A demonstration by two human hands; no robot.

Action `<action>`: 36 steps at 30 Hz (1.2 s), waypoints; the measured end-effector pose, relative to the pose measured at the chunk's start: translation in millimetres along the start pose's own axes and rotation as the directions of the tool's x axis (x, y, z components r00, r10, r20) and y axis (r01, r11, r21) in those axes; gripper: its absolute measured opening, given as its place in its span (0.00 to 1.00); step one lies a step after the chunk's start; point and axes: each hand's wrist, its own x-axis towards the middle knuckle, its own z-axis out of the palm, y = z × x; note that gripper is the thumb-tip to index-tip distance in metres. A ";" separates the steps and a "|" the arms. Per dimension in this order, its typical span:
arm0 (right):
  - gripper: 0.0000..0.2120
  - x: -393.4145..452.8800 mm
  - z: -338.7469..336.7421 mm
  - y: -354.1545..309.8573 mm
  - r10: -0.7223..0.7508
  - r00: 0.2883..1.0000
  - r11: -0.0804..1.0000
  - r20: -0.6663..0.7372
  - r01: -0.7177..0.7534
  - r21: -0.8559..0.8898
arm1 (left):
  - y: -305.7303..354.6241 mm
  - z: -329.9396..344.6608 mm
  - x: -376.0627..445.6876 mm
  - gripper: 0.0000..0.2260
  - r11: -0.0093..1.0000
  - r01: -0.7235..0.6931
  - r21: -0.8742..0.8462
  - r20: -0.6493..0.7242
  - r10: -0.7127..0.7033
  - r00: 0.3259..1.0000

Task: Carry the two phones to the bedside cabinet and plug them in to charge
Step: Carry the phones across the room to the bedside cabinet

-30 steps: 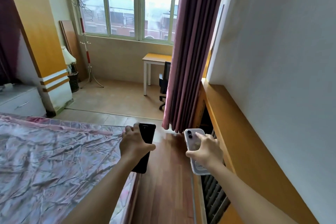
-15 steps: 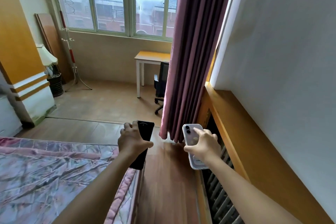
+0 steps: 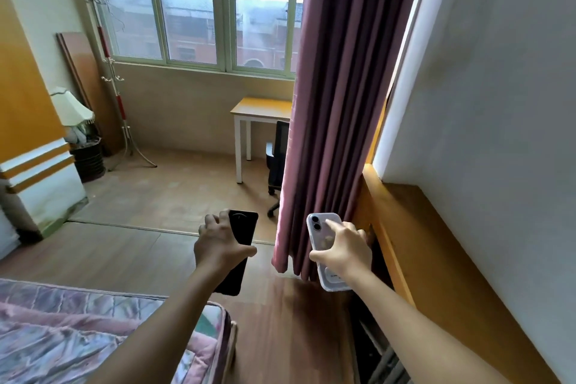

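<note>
Carrying | left hand point(image 3: 219, 248) grips black phone point(image 3: 242, 229), right hand point(image 3: 344, 251) grips white phone point(image 3: 321, 232) | bed point(image 3: 78, 337) has slid back, cabinet out of view | walk continues

- The wooden floor point(image 3: 131, 259) carries a bed point(image 3: 93, 337) at lower left, its crumpled pink cover on top.
- Farther off stand a white-legged desk point(image 3: 261, 109), a black office chair point(image 3: 277, 159), a coat stand point(image 3: 124, 134) and what looks like a dark bin point(image 3: 88, 159).
</note>
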 end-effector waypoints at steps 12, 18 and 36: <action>0.40 188.3 18.6 -20.5 -0.145 0.987 0.987 0.070 0.140 0.076 | 38.2 28.2 134.4 0.40 0.990 0.129 0.053 -0.077 -0.125 0.989; 0.39 278.5 54.5 -52.4 -0.181 0.978 0.980 0.107 0.170 0.103 | 16.9 34.5 232.9 0.42 0.985 0.158 0.069 -0.155 -0.146 0.977; 0.32 519.3 155.2 -225.5 -0.422 0.889 0.906 0.178 0.405 0.125 | -70.2 24.8 459.9 0.44 0.915 0.400 0.050 -0.245 -0.377 0.893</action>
